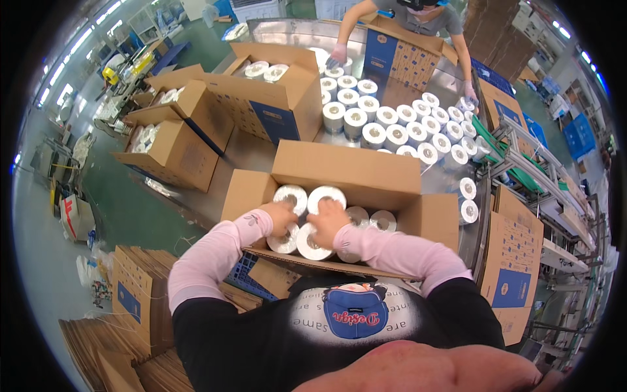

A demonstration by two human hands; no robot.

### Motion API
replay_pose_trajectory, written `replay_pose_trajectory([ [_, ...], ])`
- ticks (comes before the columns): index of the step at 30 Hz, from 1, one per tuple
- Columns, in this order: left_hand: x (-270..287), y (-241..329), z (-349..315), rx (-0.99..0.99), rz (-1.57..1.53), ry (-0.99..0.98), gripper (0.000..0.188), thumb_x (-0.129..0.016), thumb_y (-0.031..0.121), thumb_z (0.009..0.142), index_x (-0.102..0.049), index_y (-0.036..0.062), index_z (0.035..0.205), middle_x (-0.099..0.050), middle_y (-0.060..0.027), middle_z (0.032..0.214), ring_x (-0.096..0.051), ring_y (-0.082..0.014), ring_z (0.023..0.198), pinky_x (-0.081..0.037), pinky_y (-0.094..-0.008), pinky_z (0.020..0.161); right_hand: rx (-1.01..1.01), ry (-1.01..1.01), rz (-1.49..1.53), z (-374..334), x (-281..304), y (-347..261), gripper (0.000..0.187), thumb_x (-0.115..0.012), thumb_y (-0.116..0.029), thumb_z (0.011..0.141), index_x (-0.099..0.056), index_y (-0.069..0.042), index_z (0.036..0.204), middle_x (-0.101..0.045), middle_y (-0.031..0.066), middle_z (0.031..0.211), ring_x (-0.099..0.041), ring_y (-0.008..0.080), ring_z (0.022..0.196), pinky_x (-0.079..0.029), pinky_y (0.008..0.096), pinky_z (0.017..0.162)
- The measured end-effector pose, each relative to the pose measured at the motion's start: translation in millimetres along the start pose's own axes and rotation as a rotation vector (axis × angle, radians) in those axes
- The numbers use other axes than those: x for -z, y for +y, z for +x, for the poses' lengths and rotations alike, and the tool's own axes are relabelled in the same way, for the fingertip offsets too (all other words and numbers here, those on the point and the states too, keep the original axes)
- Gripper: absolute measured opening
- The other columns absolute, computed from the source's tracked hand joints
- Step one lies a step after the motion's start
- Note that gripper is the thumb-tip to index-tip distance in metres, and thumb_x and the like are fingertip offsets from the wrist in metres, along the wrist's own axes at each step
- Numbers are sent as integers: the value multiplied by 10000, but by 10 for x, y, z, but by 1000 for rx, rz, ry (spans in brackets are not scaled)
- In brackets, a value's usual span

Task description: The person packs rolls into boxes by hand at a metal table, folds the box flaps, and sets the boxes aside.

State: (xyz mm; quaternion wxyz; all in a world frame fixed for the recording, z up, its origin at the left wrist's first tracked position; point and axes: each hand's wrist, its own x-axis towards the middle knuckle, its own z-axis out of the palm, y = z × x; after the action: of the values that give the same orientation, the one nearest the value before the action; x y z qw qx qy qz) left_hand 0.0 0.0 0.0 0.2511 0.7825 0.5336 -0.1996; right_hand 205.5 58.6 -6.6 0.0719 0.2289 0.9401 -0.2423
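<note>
Lettered black shirt (450,320), printed with a blue motif, fills the bottom; mid-frame sits an open brown carton (346,168); blue-labelled cartons (274,119) stand upper left. Half-curled, left hand (281,217) and right hand (331,222) grip white rolls (328,191) inside the mid-frame one, fingertips hidden.

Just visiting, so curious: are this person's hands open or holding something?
Left hand: on white rolls in the carton, fingers curled; grip can't be told.
Right hand: same, on neighbouring white rolls.
</note>
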Motion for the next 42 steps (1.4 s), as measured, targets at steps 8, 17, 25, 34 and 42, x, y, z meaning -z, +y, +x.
replay_pose_trajectory([
  [8, 633, -456, 344, -67, -492, 175, 396, -636, 227, 847, -633, 70, 1211, -697, -142, 1058, -666, -241, 929, -514, -330, 863, 312, 361, 218, -522, 211, 569, 389, -661, -191, 788, -634, -46, 1149, -643, 157, 1114, -571, 354, 1091, -440, 438, 977],
  [17, 44, -74, 2750, -63, -221, -32, 433, -644, 357, 809, -626, 162, 1195, -629, -170, 1125, -551, -350, 1144, -435, -433, 1000, -359, 702, 148, -1353, 232, 1376, 568, -686, -225, 807, -499, -55, 1317, -448, 225, 1370, -419, 398, 1275, -352, 462, 1043],
  [25, 1007, 503, 4120, 363, -74, 451, 584, -729, 408, 742, -591, 187, 1265, -268, -189, 1515, -272, -378, 1397, -342, -488, 1084, -643, 888, 346, -1308, -296, 3274, 457, -634, -245, 859, -563, -69, 1274, -495, 232, 1351, -431, 405, 1274, -347, 453, 1077],
  [34, 1047, 64, 4300, 356, -17, 227, 524, -768, 445, 716, -670, 249, 1192, -384, -190, 1426, -349, -370, 1335, -379, -437, 1070, -861, 240, -53, 266, 169, 4172, 713, -629, -573, 786, -476, -222, 1388, -465, 186, 1346, -355, 364, 1327, -320, 527, 1041],
  [42, 908, 24, 4183, 369, 109, 204, 471, -780, 366, 690, -695, 172, 1110, -551, -142, 1239, -469, -318, 1226, -417, -412, 1016, -904, 14, 24, 28, 255, 3935, 597, -692, -547, 704, -674, -136, 1138, -565, 184, 1233, -518, 325, 1193, -398, 449, 991],
])
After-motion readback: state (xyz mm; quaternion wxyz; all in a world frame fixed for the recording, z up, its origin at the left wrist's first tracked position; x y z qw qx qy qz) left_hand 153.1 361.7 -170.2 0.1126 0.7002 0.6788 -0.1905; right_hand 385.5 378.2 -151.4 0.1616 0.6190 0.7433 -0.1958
